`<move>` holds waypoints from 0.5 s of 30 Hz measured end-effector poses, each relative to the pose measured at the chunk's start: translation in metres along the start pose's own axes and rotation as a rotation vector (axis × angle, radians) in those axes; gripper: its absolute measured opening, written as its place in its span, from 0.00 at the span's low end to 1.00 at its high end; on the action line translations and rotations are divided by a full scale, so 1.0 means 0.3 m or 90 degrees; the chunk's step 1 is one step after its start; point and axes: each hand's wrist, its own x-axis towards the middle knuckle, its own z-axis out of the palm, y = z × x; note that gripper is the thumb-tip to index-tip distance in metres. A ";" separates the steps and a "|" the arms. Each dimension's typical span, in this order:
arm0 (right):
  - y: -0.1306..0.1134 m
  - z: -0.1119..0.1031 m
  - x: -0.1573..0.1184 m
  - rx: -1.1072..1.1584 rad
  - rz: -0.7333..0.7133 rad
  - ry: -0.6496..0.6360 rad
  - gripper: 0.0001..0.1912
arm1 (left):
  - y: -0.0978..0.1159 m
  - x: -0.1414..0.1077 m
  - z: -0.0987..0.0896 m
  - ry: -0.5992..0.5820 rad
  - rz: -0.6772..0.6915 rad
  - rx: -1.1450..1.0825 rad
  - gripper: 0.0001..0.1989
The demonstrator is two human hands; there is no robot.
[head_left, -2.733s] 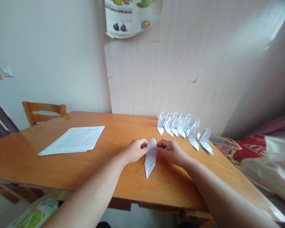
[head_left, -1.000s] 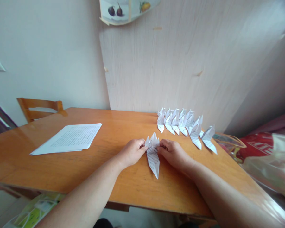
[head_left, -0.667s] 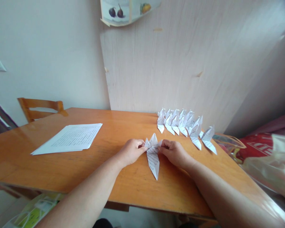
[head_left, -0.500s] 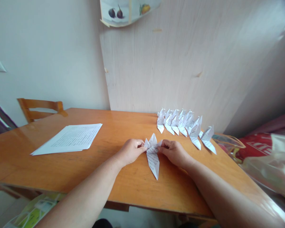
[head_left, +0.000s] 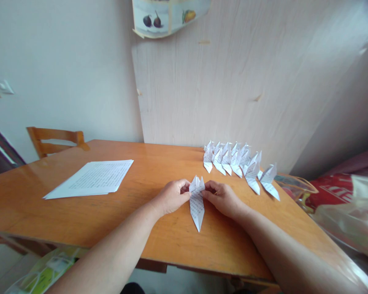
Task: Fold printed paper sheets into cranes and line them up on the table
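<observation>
A folded paper piece (head_left: pixel 197 206) with printed writing lies over the wooden table, its long point toward me and two short tips at the far end. My left hand (head_left: pixel 175 197) pinches its left edge between thumb and fingers. On the opposite edge, my right hand (head_left: pixel 221 198) grips it the same way, fingertips partly behind the paper. Beyond my right hand stand several similar folded paper pieces (head_left: pixel 251 173) in rows, their upper parts raised and long points lying toward me.
A stack of printed sheets (head_left: pixel 92 179) rests on the left of the wooden table (head_left: pixel 159 163). Behind it is a wooden chair (head_left: pixel 58 134). Plastic and red bags (head_left: pixel 334 192) sit past the right edge. A fruit picture (head_left: pixel 171 20) hangs on the wall.
The side flaps of the folded paper have been drawn upward and inward, so its far end is narrower. Both hands have moved slightly closer together. The view has shifted a little.
</observation>
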 end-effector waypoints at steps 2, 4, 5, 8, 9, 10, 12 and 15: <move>-0.003 -0.001 -0.002 -0.001 0.002 0.002 0.05 | 0.007 -0.001 0.003 -0.011 -0.003 -0.037 0.10; -0.005 -0.002 -0.004 0.003 0.011 0.008 0.06 | 0.017 -0.003 0.005 -0.015 -0.006 -0.060 0.10; -0.006 -0.003 -0.005 0.009 0.015 0.009 0.07 | 0.021 -0.004 0.006 -0.012 -0.006 -0.065 0.10; -0.012 -0.006 -0.005 0.028 0.022 0.011 0.10 | 0.029 -0.005 0.007 -0.002 -0.008 -0.065 0.10; -0.015 -0.008 -0.005 0.029 0.023 0.013 0.10 | 0.029 -0.004 0.008 -0.001 -0.007 -0.065 0.10; -0.018 -0.010 -0.005 0.026 0.024 0.016 0.11 | 0.027 -0.004 0.009 -0.002 -0.007 -0.065 0.10; -0.026 -0.013 -0.005 0.015 0.028 0.024 0.11 | 0.021 -0.002 0.011 -0.004 -0.006 -0.066 0.10; -0.034 -0.016 -0.005 0.005 0.036 0.034 0.11 | 0.012 0.001 0.015 -0.006 -0.002 -0.073 0.11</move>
